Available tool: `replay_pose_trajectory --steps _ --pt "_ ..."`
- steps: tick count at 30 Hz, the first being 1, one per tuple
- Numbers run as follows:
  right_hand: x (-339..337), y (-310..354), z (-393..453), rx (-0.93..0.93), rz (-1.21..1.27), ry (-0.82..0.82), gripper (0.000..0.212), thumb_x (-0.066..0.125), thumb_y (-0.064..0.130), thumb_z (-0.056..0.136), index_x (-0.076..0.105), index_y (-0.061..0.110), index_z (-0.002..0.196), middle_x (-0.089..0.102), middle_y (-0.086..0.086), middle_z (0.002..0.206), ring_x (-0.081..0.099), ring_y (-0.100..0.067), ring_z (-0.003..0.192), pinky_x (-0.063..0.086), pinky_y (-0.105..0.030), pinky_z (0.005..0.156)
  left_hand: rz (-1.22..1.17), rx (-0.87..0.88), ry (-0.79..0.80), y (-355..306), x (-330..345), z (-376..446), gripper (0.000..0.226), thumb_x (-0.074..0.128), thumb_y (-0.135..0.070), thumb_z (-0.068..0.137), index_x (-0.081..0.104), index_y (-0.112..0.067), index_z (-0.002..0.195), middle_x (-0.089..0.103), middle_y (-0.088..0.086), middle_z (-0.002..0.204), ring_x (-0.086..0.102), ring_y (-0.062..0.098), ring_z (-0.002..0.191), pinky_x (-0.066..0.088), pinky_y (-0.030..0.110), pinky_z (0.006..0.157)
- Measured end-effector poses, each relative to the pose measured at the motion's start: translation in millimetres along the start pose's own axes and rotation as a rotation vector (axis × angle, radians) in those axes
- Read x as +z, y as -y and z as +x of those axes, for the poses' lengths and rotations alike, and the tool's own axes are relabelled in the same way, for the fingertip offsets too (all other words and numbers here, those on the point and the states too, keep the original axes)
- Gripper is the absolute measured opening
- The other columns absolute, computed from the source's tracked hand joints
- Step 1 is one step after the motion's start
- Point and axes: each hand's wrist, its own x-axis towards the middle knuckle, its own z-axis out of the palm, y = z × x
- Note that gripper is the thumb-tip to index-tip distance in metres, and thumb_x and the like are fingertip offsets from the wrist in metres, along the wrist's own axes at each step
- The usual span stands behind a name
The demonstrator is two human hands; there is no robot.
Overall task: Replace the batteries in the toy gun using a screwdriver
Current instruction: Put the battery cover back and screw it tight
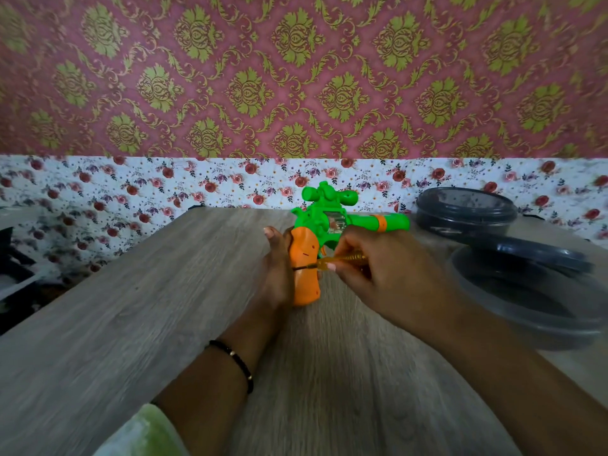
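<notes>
A green toy gun (324,213) with an orange grip (304,273) stands upright on the wooden table (138,324), barrel pointing right. My left hand (278,271) holds the orange grip from the left side. My right hand (378,274) pinches a small screwdriver (332,261) with an amber handle, lying roughly level. Its dark tip touches the side of the orange grip. No batteries are in view.
A dark round container (465,210) sits at the back right of the table. In front of it lies a larger clear round container with a dark lid (533,281) leaning on it. A floral wall strip runs behind the table.
</notes>
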Motion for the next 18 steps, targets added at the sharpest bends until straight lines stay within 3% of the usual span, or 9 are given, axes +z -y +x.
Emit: replay_pose_trajectory --steps 3,5,7,9,12,14,17,18 --pt "5.9 -1.6 0.1 0.024 -0.1 -0.048 0.042 0.038 0.054 0.09 0.056 0.017 0.08 0.055 -0.002 0.068 0.052 -0.019 0.066 0.035 -0.029 0.058 0.016 -0.004 -0.013 0.1 -1.9 1.4 0.062 0.002 -0.063 0.091 0.06 -0.039 0.087 0.072 -0.013 0.068 0.069 0.0 0.069 0.054 0.021 0.062" --pt "8.0 -1.6 -1.1 0.021 -0.12 -0.055 0.046 0.035 0.057 0.089 0.057 0.018 0.079 0.054 0.0 0.068 0.055 -0.02 0.069 0.038 -0.03 0.059 0.004 -0.01 -0.012 -0.5 -1.9 0.7 0.059 0.002 -0.057 0.095 0.056 -0.038 0.084 0.069 -0.014 0.063 0.065 -0.005 0.057 0.051 0.014 0.049" --pt "7.2 -1.0 -2.2 0.021 -0.019 -0.03 0.032 0.045 0.052 0.088 0.056 0.022 0.09 0.059 0.003 0.079 0.056 -0.017 0.075 0.042 -0.03 0.064 -0.02 -0.011 -0.005 -1.2 -0.2 1.5 0.063 0.003 -0.058 0.094 0.06 -0.032 0.09 0.07 -0.003 0.081 0.069 0.007 0.07 0.054 0.018 0.058" --pt "5.6 -0.5 -1.6 0.005 0.094 0.013 0.02 0.056 0.037 0.086 0.05 0.024 0.1 0.058 0.006 0.088 0.051 -0.013 0.076 0.037 -0.028 0.064 -0.031 -0.005 0.005 -1.2 0.6 1.5 0.075 0.004 -0.067 0.089 0.063 -0.023 0.1 0.07 0.01 0.102 0.068 0.023 0.09 0.055 0.033 0.078" --pt "3.6 1.2 -0.7 -0.018 0.091 0.023 0.017 0.057 0.03 0.087 0.052 0.021 0.101 0.056 0.004 0.079 0.046 -0.012 0.071 0.034 -0.024 0.056 -0.028 -0.02 0.009 0.4 0.2 0.4 0.085 0.005 -0.08 0.08 0.064 -0.027 0.11 0.071 0.012 0.107 0.069 0.027 0.099 0.052 0.046 0.092" --pt "4.3 2.5 -1.3 -0.014 0.044 -0.025 0.021 0.054 0.039 0.088 0.054 0.019 0.096 0.058 0.001 0.079 0.053 -0.016 0.074 0.041 -0.028 0.059 -0.031 -0.023 0.011 1.1 -0.5 1.6 0.078 0.003 -0.07 0.087 0.063 -0.028 0.113 0.073 0.01 0.101 0.07 0.026 0.095 0.056 0.042 0.085" --pt "7.0 5.7 -3.6 0.036 -0.101 -0.109 0.039 0.039 0.056 0.089 0.048 0.021 0.077 0.053 0.0 0.07 0.056 -0.021 0.074 0.038 -0.03 0.058 -0.012 -0.02 -0.006 -0.4 -0.4 1.1 0.061 0.002 -0.06 0.093 0.058 -0.037 0.104 0.071 -0.012 0.075 0.069 0.0 0.069 0.053 0.018 0.056" --pt "7.7 5.5 -4.1 0.054 -0.145 -0.114 0.043 0.033 0.059 0.088 0.046 0.021 0.074 0.053 0.0 0.07 0.057 -0.021 0.075 0.038 -0.03 0.058 -0.007 -0.02 -0.007 -2.6 0.6 -0.6 0.056 0.002 -0.058 0.094 0.055 -0.039 0.101 0.068 -0.014 0.073 0.067 -0.002 0.066 0.051 0.017 0.053"
